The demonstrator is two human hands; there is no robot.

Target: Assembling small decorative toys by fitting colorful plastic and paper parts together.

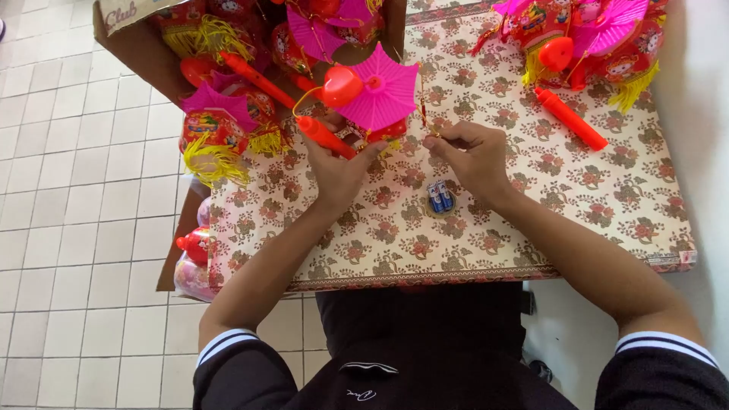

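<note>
My left hand (pixel 339 171) grips a toy lantern by its red handle (pixel 325 135), low over a table. The lantern has a pink umbrella-shaped top (pixel 386 96) and a red knob (pixel 341 85). My right hand (pixel 471 156) pinches a thin string or tassel (pixel 422 106) hanging from the lantern's right side. Two small blue batteries (pixel 440 196) lie on the floral tablecloth (pixel 395 235) just below my right hand.
A cardboard box (pixel 129 53) at the upper left holds several red and pink lanterns with yellow tassels. More lanterns (pixel 585 38) and a red handle (pixel 571 118) lie at the table's upper right. Another lantern (pixel 194 247) sits below the table's left edge. White floor tiles are at left.
</note>
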